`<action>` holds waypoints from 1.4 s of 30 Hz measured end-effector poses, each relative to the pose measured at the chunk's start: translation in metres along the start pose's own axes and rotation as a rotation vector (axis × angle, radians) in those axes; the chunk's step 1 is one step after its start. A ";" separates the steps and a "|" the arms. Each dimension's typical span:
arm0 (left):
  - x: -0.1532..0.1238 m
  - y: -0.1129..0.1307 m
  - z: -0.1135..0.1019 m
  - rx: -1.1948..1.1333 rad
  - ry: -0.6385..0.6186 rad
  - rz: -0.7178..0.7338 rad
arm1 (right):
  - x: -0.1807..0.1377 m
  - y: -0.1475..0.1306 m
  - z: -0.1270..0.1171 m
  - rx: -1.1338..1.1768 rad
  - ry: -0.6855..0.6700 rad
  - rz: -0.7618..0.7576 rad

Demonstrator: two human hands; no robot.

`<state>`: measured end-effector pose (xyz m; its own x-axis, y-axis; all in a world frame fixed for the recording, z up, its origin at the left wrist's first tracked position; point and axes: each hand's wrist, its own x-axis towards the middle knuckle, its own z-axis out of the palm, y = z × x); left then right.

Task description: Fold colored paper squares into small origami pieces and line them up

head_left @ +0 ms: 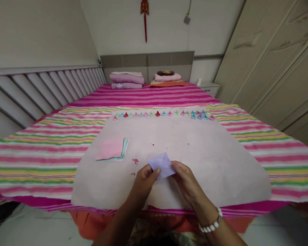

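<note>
A lilac sheet of folded paper [162, 164] is held up between my two hands, just above a large pale sheet. My left hand [146, 178] pinches its left side, with the thumb lying on top of the paper. The right corner sits in the fingers of my right hand [185, 177], whose wrist wears a white beaded bracelet. Creases cross the paper's upper face. To the left lies a stack of square papers [111, 148], pink on top with light blue and white edges beneath.
Several small folded paper pieces [157, 113] in many colours line the far edge of the pale sheet [210, 160]. Small pink scraps [135, 161] lie near my left hand. Striped bedding [46, 147] surrounds the sheet; folded bedding [127, 79] sits by the headboard.
</note>
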<state>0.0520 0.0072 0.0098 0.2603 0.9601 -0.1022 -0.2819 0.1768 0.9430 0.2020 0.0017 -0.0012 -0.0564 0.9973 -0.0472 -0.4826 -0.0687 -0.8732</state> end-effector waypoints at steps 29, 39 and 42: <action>0.001 -0.008 -0.002 -0.310 -0.155 -0.352 | -0.001 -0.017 0.001 -0.088 -0.151 0.083; -0.002 0.019 -0.012 0.089 -0.079 -0.021 | -0.001 -0.013 0.001 -0.124 -0.027 0.096; -0.002 0.020 -0.011 0.185 -0.036 0.004 | -0.003 -0.012 0.002 -0.133 -0.021 0.096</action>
<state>0.0355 0.0109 0.0251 0.2933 0.9518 -0.0896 -0.1093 0.1265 0.9859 0.2059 -0.0002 0.0105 -0.1152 0.9855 -0.1246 -0.3538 -0.1579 -0.9219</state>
